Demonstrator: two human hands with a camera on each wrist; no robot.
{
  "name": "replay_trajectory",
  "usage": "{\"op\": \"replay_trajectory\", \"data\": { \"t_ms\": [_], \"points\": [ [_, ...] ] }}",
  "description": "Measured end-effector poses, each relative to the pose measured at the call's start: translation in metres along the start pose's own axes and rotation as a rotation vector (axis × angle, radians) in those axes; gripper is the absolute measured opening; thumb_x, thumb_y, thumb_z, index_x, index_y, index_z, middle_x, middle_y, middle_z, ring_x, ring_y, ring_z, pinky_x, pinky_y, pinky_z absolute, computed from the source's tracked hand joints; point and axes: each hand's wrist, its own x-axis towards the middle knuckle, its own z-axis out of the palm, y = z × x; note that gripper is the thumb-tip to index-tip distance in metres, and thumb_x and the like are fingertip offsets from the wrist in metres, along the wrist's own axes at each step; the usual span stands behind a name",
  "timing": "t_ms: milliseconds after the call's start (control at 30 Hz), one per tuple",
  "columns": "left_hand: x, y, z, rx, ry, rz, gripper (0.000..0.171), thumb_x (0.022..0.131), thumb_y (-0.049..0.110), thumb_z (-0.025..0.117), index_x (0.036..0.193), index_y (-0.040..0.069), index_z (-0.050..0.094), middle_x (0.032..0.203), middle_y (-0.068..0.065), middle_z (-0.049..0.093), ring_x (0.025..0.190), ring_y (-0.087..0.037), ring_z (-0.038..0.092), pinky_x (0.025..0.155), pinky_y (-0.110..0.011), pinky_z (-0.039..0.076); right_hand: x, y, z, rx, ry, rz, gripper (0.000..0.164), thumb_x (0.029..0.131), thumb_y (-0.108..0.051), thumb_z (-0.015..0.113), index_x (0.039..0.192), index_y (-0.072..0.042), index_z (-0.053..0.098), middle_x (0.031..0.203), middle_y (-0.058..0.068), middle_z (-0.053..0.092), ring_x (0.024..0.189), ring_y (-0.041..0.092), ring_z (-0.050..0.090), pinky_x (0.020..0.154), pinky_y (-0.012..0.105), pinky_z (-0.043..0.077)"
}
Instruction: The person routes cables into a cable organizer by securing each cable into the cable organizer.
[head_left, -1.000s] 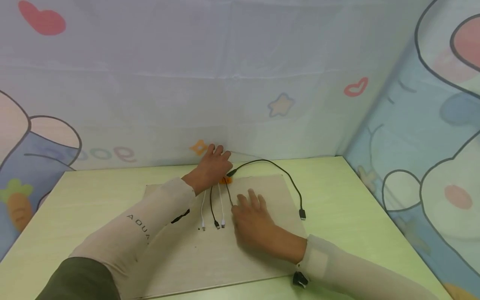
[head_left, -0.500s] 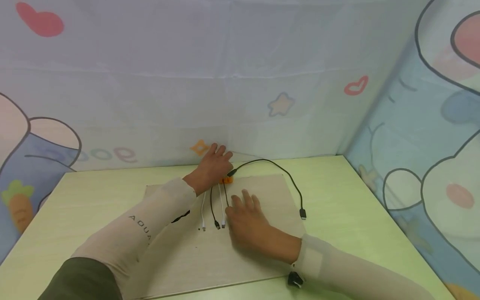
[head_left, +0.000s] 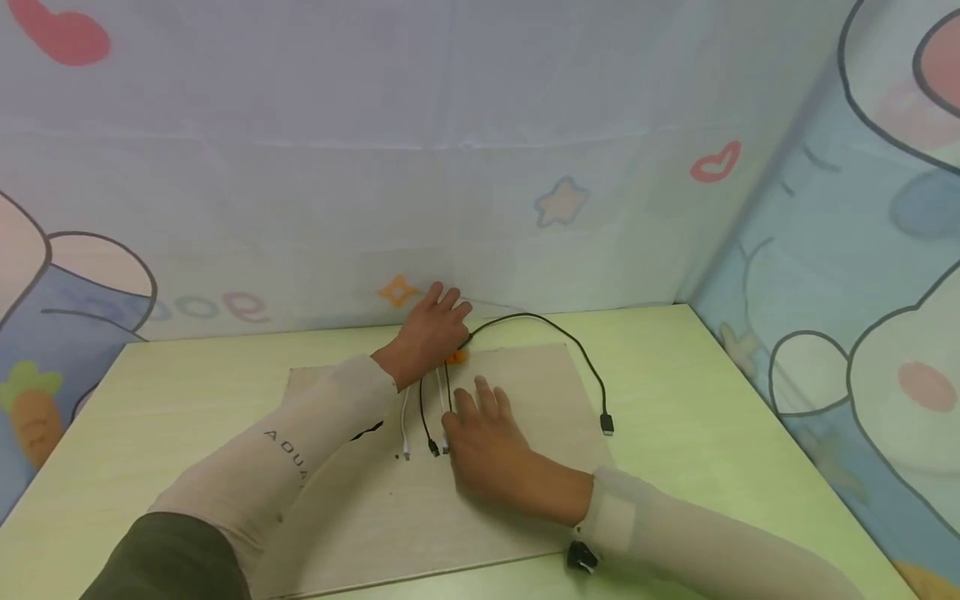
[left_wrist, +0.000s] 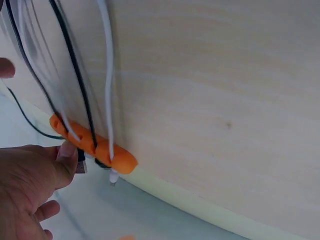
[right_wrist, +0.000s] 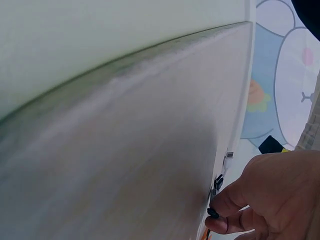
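An orange cable clip (left_wrist: pixel 122 159) sits at the far edge of a pale board (head_left: pixel 360 533), with white and black cables in its slots. My left hand (head_left: pixel 427 333) reaches to it, thumb and finger pinching at its end beside a black USB plug (left_wrist: pixel 80 162). My right hand (head_left: pixel 487 450) is low over the board. In the right wrist view its thumb and finger pinch a small black cable end (right_wrist: pixel 213 213). A black cable (head_left: pixel 448 387) runs from that hand up to the clip. White cable (head_left: pixel 405 421) and black cable ends lie left of it.
Another black cable (head_left: pixel 558 327) arcs right from the clip to a plug (head_left: pixel 607 425) on the yellow-green table (head_left: pixel 697 433). A printed cloth backdrop (head_left: pixel 322 200) stands behind and at the right.
My right hand has slid left across the board, bringing the pinched black cable closer to the other cables. The left hand stays at the clip, with only slight movement.
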Motion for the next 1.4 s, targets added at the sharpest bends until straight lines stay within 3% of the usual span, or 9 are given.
{"op": "replay_trajectory", "data": {
  "t_ms": [200,433,733,933,1100,1400],
  "points": [
    [0.000,0.000,-0.006,-0.019,-0.086,-0.002,0.016,0.105,0.011,0.079,0.092,0.018,0.084,0.124,-0.004,0.069,0.131,-0.032,0.056,0.124,-0.053,0.039,0.000,-0.002,0.003,-0.027,-0.001,-0.003,0.019,0.103,-0.022,0.070,0.119,-0.011,0.070,0.151,0.017,0.062,0.155,0.050,0.051,0.122,0.062,0.048],
    [-0.004,-0.002,-0.015,-0.033,-0.074,-0.007,0.019,0.105,0.012,0.080,0.089,0.021,0.082,0.115,-0.003,0.069,0.120,-0.032,0.055,0.115,-0.051,0.040,0.000,-0.002,0.001,-0.046,-0.016,0.011,0.023,0.104,-0.023,0.069,0.123,-0.010,0.072,0.151,0.016,0.062,0.155,0.050,0.050,0.122,0.062,0.047],
    [-0.004,-0.006,-0.020,-0.092,-0.150,-0.001,0.020,0.106,0.011,0.077,0.090,0.022,0.081,0.110,-0.004,0.070,0.117,-0.031,0.052,0.112,-0.050,0.038,0.000,0.000,0.005,-0.017,-0.014,0.023,0.024,0.104,-0.024,0.070,0.121,-0.007,0.071,0.146,0.018,0.065,0.154,0.052,0.051,0.122,0.064,0.047],
    [0.003,-0.005,-0.017,-0.118,-0.182,-0.004,0.018,0.109,0.008,0.073,0.112,0.023,0.083,0.119,-0.006,0.072,0.124,-0.033,0.055,0.119,-0.053,0.038,0.003,0.004,0.009,-0.041,0.021,0.040,0.027,0.101,-0.028,0.074,0.119,-0.009,0.072,0.144,0.018,0.066,0.152,0.052,0.054,0.121,0.064,0.047],
    [0.011,-0.001,-0.015,-0.137,-0.229,0.012,0.031,0.107,0.013,0.076,0.136,0.024,0.079,0.134,-0.008,0.071,0.133,-0.035,0.056,0.125,-0.055,0.037,0.001,0.009,0.011,-0.027,0.021,0.061,0.025,0.101,-0.029,0.074,0.116,-0.010,0.074,0.143,0.018,0.066,0.152,0.052,0.054,0.121,0.064,0.047],
    [0.016,0.010,-0.021,-0.183,-0.173,0.021,0.026,0.115,0.012,0.064,0.135,0.019,0.077,0.132,-0.008,0.072,0.129,-0.035,0.062,0.124,-0.054,0.041,-0.010,0.027,0.012,0.068,0.013,0.107,0.023,0.105,-0.026,0.072,0.117,-0.006,0.076,0.147,0.021,0.066,0.153,0.054,0.051,0.123,0.067,0.045]
  ]
}}
